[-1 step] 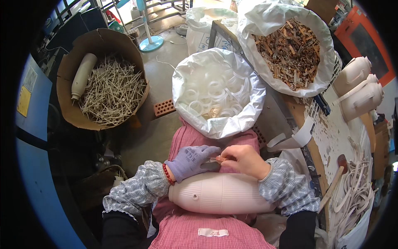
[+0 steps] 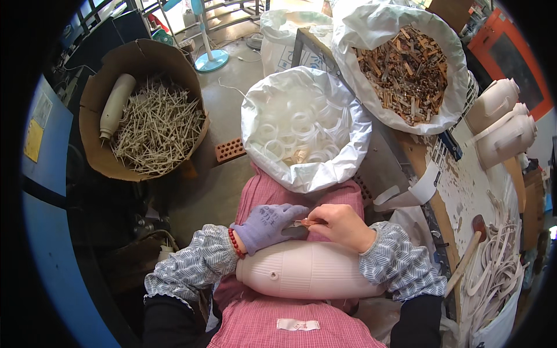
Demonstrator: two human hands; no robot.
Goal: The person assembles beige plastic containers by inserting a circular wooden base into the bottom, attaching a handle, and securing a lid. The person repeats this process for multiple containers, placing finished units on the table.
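A light pinch helps: the right hand [image 2: 348,227] has fingers [image 2: 323,215] closed on a small amber piece [image 2: 313,221]; whether the curled left hand [image 2: 265,228] grips it is unclear.

Just beyond the cream shell [image 2: 307,272], the bare right hand [image 2: 346,228] pinches a small orange-brown piece [image 2: 309,222] beside the gloved left hand [image 2: 266,226]; farther beyond the shell, a white sack [image 2: 348,168] holds translucent rings [image 2: 301,123].
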